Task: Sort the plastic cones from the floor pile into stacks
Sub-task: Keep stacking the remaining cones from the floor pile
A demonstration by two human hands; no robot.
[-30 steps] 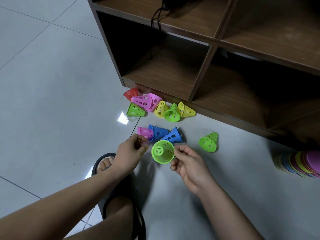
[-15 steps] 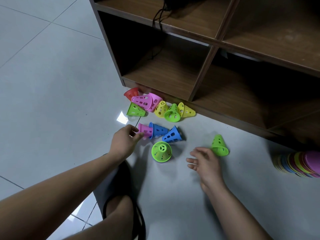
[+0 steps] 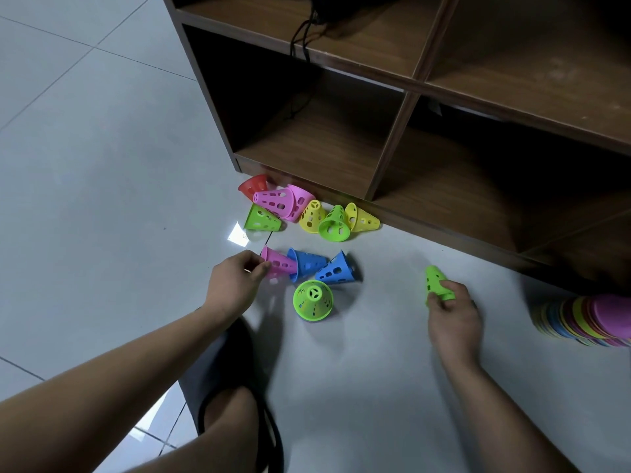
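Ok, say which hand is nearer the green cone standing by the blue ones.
Left. The left hand is just left of the upright green cone, pinching a pink cone. The right hand is farther off to its right, gripping a second green cone.

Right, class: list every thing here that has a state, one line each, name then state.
left hand: fingers pinch the pink cone's rim.
pink cone: lying on its side.
right hand: grips the right-side green cone.
right-side green cone: held, narrow end up.
middle green cone: standing upright, untouched.
blue cones: lying on their sides.
nested stack: cones nested together, partly out of frame.
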